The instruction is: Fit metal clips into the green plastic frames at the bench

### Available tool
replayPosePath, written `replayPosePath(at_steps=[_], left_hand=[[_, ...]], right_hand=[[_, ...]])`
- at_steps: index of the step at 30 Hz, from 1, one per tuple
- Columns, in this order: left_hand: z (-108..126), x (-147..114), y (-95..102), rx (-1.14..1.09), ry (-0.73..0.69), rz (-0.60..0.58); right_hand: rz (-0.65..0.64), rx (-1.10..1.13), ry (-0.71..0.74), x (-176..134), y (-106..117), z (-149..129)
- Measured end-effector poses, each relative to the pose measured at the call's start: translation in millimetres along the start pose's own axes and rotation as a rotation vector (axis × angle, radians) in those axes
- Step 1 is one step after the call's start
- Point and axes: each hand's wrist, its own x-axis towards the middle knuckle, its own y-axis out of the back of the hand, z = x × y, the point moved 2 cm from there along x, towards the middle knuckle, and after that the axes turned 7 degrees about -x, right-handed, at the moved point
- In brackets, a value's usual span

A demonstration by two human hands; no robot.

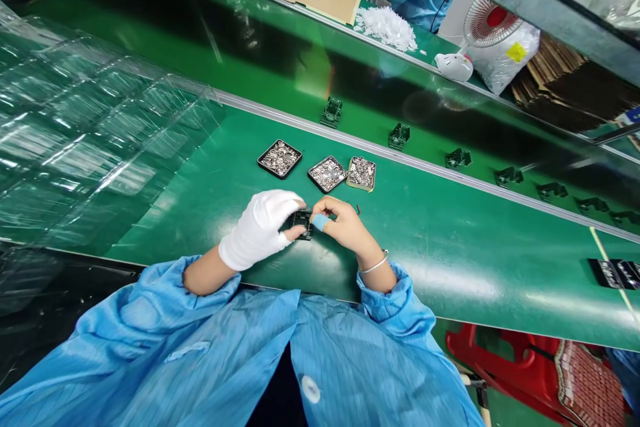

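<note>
Gripping circuit board in left hand, apparently steadying it for right hand, pinched at three o'clock with any contents hidden.

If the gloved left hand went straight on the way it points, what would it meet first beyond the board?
Likely the right hand, at the far edge of the circuit board in the left hand; exact depth is hard to judge.

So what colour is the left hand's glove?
The fingerless glove is white, clearest in the head view.
</note>
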Motion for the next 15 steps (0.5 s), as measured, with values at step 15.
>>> replayPosePath(at_steps=[15], left_hand=[[-5.3,-9.6,-24.3,-0.170,0.154,-0.006]], right_hand=[[0.042,-0.453,0.073,-7.6,-11.9,8.7]])
